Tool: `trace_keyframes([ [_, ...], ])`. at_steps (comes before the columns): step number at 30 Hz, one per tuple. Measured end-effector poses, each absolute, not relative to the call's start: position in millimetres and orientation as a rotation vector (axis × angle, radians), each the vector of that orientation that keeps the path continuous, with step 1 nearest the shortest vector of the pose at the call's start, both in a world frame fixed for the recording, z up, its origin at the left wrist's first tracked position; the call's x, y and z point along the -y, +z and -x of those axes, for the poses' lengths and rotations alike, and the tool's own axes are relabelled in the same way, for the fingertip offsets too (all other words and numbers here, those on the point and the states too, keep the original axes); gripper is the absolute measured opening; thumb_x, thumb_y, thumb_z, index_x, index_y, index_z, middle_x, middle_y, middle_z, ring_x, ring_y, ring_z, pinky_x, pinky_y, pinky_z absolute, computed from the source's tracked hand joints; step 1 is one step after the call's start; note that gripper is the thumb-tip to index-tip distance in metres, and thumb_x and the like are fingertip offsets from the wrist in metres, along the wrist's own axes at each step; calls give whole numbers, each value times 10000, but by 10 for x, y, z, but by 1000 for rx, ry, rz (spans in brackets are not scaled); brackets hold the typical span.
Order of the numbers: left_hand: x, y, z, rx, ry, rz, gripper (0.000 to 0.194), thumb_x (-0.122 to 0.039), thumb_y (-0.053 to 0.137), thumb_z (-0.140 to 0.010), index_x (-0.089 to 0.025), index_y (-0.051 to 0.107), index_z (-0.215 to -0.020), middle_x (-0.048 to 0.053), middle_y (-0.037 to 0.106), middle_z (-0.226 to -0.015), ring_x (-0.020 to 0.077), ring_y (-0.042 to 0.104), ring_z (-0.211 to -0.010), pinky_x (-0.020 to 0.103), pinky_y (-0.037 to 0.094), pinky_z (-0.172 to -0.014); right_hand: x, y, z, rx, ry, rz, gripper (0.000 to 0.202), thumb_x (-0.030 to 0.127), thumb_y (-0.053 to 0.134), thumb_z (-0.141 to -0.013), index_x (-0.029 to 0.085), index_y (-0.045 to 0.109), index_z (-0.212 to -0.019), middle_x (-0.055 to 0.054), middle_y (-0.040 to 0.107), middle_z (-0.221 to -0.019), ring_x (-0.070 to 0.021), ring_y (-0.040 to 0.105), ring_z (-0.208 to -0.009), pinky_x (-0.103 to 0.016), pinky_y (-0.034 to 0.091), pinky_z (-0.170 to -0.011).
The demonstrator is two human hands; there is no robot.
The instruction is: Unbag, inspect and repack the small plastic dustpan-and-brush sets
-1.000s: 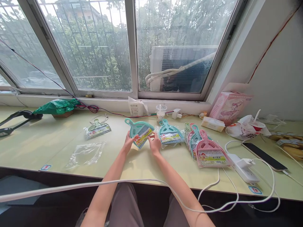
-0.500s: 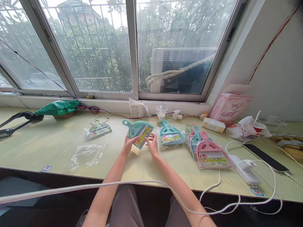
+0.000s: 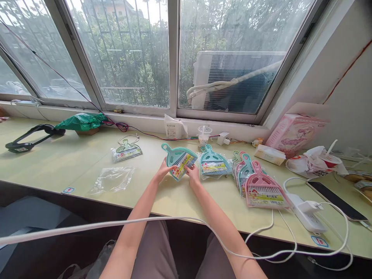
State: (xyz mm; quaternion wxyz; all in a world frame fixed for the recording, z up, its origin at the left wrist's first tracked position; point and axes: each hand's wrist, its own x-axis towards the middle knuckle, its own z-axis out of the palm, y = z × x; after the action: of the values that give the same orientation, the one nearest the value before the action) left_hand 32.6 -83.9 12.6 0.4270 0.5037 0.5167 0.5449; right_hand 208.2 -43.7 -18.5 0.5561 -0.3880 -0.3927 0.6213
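Over the table, a teal mini dustpan (image 3: 173, 155) is held tilted, its round-holed handle pointing to the upper left. A brush and a printed label card (image 3: 182, 167) lie across its front. My left hand (image 3: 164, 170) is closed on its lower left side, thumb over the card's edge. At the lower right corner, my right hand (image 3: 193, 174) pinches it between thumb and fingers. Just right of it lies another teal dustpan set (image 3: 213, 162) on clear wrapping. A flat, crumpled clear plastic bag (image 3: 114, 179) rests left of my hands.
A green dustpan set (image 3: 127, 150) in plastic lies at the left. Overlapping packed sets, a pink one (image 3: 266, 190) in front, lie to the right. Beyond are a power strip (image 3: 308, 215), a phone (image 3: 337, 199) and a cup (image 3: 204, 136). A white cable (image 3: 95, 226) crosses before me.
My right hand has closed onto the dustpan's lower right corner, where its fingers were more spread before. The whole view has shifted slightly; the other things stay in place.
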Motion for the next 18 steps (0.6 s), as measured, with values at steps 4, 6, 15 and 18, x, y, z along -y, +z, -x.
trace_keyframes([
  [4,984,163,-56,-1792,1716,-1288,568,-437,626,-921,-193,485,-1414,200,508,-1484,340,449,-1421,564,325,-1197,435,-186,-2107,935,1452,952,422,359,850,-578,224,610,-898,-78,777,-919,-275,755,-905,-415,646,-776],
  [6,1148,190,228,-2274,1807,-1208,477,-329,566,-935,-175,533,-1385,205,453,-1539,362,307,-1505,648,150,-1238,432,-195,-2119,927,1447,970,418,352,851,-583,228,609,-901,-76,779,-922,-273,755,-900,-413,644,-773],
  [15,1885,-5,994,-2423,1046,-1453,327,-280,605,-830,-168,740,-1106,210,611,-1412,398,490,-1380,592,289,-1206,444,-265,-2107,1036,1452,1041,364,344,802,-635,216,601,-910,-77,770,-912,-260,747,-886,-389,620,-762],
  [18,1958,-47,705,-2090,1070,-1738,254,-310,602,-836,-259,774,-1015,112,706,-1300,333,565,-1315,568,198,-1261,448,-278,-2113,998,1472,1031,361,300,799,-619,204,614,-914,-83,771,-923,-265,748,-887,-394,623,-768],
])
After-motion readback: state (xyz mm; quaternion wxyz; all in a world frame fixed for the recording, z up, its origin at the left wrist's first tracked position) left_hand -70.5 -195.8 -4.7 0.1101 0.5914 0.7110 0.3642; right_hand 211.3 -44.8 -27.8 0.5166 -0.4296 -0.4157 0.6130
